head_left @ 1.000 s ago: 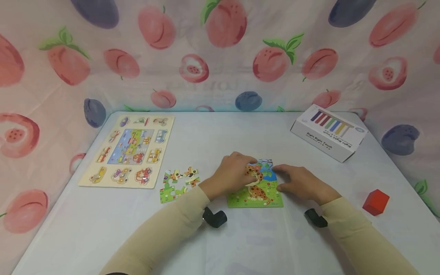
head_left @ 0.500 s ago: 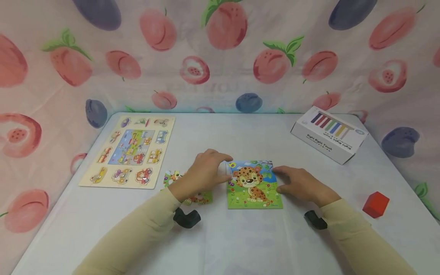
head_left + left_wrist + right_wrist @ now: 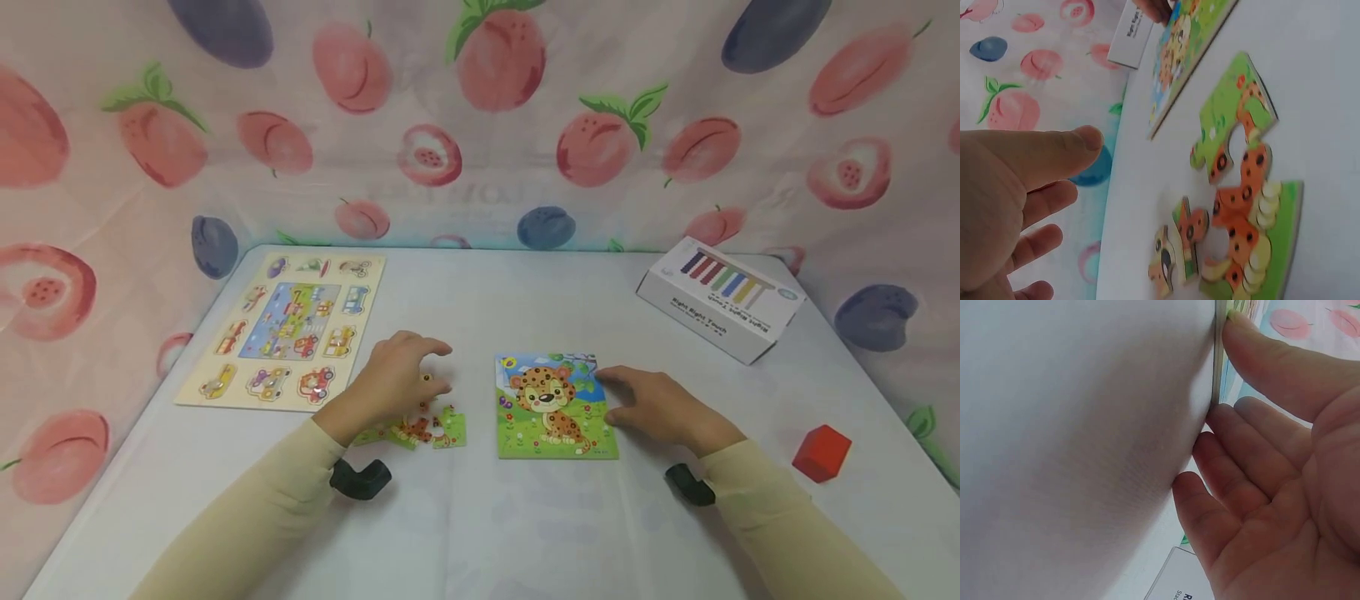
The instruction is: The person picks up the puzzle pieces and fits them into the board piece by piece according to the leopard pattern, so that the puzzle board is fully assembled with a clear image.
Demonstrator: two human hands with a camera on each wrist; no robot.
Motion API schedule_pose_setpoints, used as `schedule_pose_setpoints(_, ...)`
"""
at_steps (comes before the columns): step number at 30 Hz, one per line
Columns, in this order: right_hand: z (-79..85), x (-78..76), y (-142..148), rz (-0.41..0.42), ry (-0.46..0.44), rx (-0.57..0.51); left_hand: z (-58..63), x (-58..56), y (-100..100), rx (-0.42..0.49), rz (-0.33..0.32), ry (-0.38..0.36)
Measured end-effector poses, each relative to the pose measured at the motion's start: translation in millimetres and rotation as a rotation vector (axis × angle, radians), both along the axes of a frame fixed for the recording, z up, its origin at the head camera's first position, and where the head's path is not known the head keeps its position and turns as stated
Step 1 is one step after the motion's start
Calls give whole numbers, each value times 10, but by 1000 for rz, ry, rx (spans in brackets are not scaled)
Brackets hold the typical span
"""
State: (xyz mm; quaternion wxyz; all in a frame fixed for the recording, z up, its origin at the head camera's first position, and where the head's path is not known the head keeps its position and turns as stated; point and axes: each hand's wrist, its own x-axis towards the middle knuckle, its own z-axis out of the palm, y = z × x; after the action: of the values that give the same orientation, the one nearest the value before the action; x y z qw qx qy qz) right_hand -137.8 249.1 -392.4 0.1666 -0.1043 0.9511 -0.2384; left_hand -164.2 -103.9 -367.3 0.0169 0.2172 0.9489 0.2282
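Observation:
My left hand (image 3: pixel 390 382) hovers over several loose jigsaw pieces (image 3: pixel 450 429), fingers spread apart with nothing between them. It hides part of these pieces in the head view. In the left wrist view, one green and orange jigsaw piece (image 3: pixel 1222 115) lies separate from a spotted cluster. Right of them lies a square leopard jigsaw puzzle (image 3: pixel 551 408), flat on the table. My right hand (image 3: pixel 663 408) rests at its right side, thumb and index fingertip at the edge. The right wrist view shows the thumb against the puzzle's thin edge (image 3: pixel 1217 375), the other fingers loosely bent.
A wooden vehicle puzzle board (image 3: pixel 337 383) lies at the back left. At the back right stands a white box (image 3: pixel 720 300) with coloured bars printed on it. A red block (image 3: pixel 822 454) sits at the right. Fruit-patterned cloth (image 3: pixel 480 200) closes off the back and sides.
My left hand has moved left, off the leopard puzzle and over the loose pieces, uncovering the whole leopard picture. My right hand has stayed at the puzzle's right edge.

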Motion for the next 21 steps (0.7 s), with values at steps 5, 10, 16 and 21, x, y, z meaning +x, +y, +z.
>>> schedule_pose_setpoints(5, -13, -1, 5, 2, 6, -2, -37, -4, -114, -13, 41, -24)
schedule_pose_setpoints(10, -15, -1, 5, 3, 10, -1, -71, 6, -192, -36, 65, -52)
schedule_pose_setpoints(16, -11, 4, 4, 6, 11, 0, -130, 23, -284, -65, 60, -56)
schedule_pose_setpoints(21, -13, 3, 3, -10, 1, -1, -214, 4, -353, -58, 73, -66)
